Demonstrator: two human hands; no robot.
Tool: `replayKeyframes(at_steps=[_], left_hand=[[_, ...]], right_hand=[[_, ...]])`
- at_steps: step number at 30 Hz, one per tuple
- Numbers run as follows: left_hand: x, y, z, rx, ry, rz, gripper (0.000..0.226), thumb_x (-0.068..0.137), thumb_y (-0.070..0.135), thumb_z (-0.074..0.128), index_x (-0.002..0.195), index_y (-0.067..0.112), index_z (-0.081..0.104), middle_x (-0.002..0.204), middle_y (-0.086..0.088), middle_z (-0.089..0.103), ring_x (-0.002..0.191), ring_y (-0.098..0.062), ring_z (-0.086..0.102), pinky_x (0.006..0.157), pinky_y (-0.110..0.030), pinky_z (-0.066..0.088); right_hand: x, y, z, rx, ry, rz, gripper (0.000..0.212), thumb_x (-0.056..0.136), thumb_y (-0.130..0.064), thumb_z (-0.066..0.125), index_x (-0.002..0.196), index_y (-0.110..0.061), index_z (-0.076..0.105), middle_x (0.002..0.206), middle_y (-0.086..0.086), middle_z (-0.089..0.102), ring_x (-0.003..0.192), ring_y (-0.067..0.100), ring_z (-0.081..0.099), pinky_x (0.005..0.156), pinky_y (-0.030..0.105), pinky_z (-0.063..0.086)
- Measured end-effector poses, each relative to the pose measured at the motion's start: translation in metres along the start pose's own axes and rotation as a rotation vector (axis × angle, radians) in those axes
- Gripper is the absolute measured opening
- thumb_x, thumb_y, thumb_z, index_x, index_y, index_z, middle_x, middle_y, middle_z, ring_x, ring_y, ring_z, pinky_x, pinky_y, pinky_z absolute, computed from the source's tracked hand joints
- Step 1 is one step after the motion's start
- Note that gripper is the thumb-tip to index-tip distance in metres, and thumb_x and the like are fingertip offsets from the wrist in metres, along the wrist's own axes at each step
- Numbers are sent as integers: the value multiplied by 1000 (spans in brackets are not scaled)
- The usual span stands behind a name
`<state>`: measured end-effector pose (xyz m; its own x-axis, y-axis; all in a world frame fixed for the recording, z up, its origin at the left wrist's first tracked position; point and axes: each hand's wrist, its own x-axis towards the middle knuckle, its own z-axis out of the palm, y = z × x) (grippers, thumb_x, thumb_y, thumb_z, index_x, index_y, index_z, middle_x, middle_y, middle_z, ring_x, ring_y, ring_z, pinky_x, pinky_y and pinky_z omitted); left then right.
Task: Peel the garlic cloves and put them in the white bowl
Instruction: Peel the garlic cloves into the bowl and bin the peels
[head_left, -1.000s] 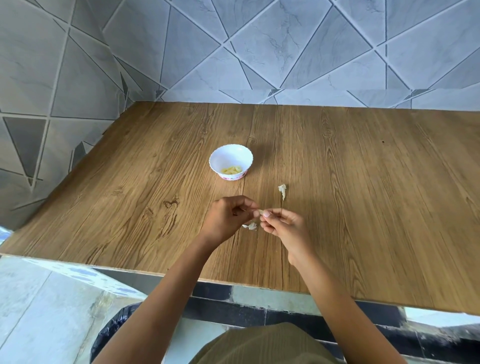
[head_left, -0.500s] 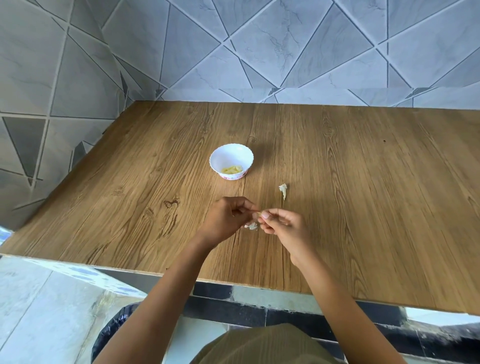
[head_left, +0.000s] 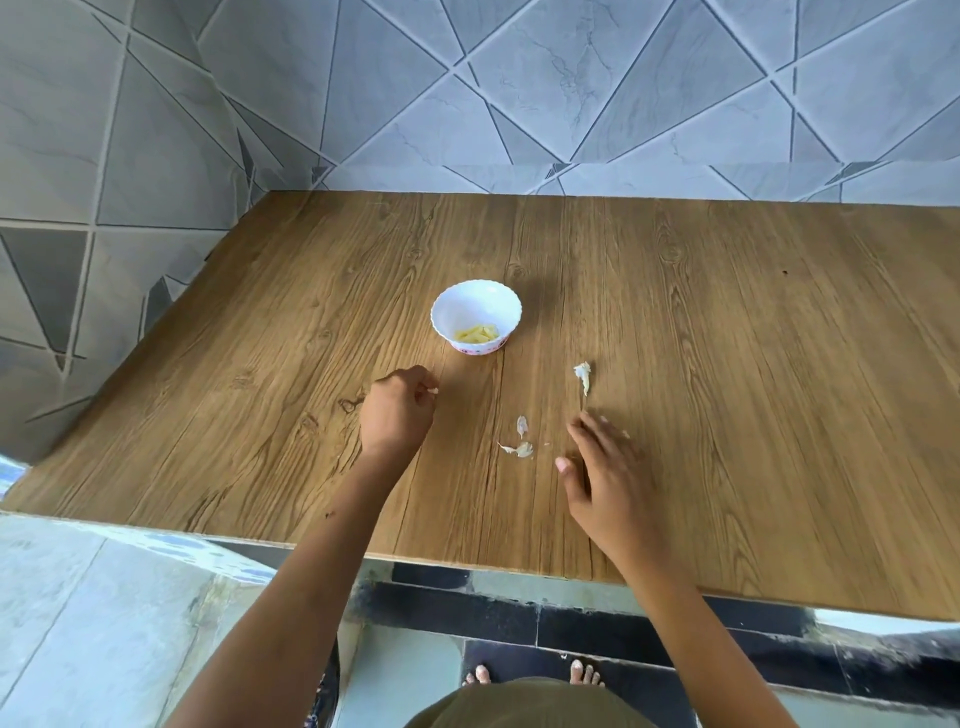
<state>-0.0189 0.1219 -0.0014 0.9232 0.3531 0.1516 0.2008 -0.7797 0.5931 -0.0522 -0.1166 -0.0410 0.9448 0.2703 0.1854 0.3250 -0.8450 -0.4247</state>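
Garlic clove (head_left: 435, 389), small, firm, likely slippery once bare, peeks from the curled left hand (head_left: 397, 410), short of the white bowl (head_left: 475, 316); pinch its sides. Right hand (head_left: 605, 467) lies spread, empty, nearer than the bowl.

**One head camera, looking down and forward**

A single wide-angle view from the person's head, tilted down over the table (head_left: 727, 415) toward the tiled wall (head_left: 519, 104) at 12 o'clock. The near table edge crosses low in frame, with floor and feet at 6 o'clock. The table is close, at arm's reach, and no second view shares it
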Motion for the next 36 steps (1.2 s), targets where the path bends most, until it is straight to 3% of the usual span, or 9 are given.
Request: replayKeyframes(at_steps=[4,11,17,19,22,26,30,33,36], left_hand=[[-1,-1,3,96,-42,101,20,84,4,55,98,7,70,99,-13,66,81,-31,63,68,-39,52],[-8,5,-5,74,-87,137,29,83,3,55,107,12,68,109,-6,66,85,-26,64,71,-36,53],[-28,23,-4,73,-393,231,26,84,0,49,102,2,67,98,-12,68,90,-27,64,81,-37,52],[-30,29,-1,130,-468,252,19,83,5,56,100,2,65,97,-13,63,89,-26,60,77,-36,51],[-32,43,7,133,-538,286,28,78,9,68,106,4,64,104,-10,58,90,-21,56,74,-27,45],[-37,58,21,167,-497,341,31,80,8,67,110,10,67,108,-9,61,90,-18,59,74,-19,42],[-45,61,25,211,-419,338,21,86,7,60,103,11,72,107,-5,67,90,-18,64,79,-27,51],[-51,64,28,246,-357,348,21,88,5,53,97,9,72,100,-6,68,85,-21,65,72,-31,52],[-54,69,32,326,-303,307,17,89,7,51,92,9,68,93,-6,65,78,-23,63,61,-30,47]], right_hand=[[2,-3,-4,-28,7,1,44,95,-25,52,134,-7,49,147,9,38,139,24,30,117,42,19],[2,-11,-1,-4,-4,14,45,95,-26,53,135,-7,47,147,9,39,139,23,30,117,40,17],[-5,-12,4,92,3,65,50,94,-29,53,138,-8,42,147,8,39,140,21,27,116,35,17],[-8,-6,4,47,-3,71,54,95,-32,51,141,-8,38,149,8,35,142,21,24,118,39,17],[-9,2,2,26,-17,59,56,95,-34,49,143,-9,35,151,7,31,143,20,21,118,39,14],[-10,4,1,68,5,42,55,95,-34,50,142,-9,37,150,6,33,142,20,22,118,35,12],[-10,8,0,112,39,41,53,94,-31,52,140,-8,40,148,6,37,141,20,25,116,32,11],[-10,9,-2,163,70,47,51,93,-28,55,138,-7,44,145,8,42,139,21,30,116,34,16],[-12,6,-7,327,80,59,47,92,-22,58,135,-6,48,139,8,49,133,21,40,112,39,31]])
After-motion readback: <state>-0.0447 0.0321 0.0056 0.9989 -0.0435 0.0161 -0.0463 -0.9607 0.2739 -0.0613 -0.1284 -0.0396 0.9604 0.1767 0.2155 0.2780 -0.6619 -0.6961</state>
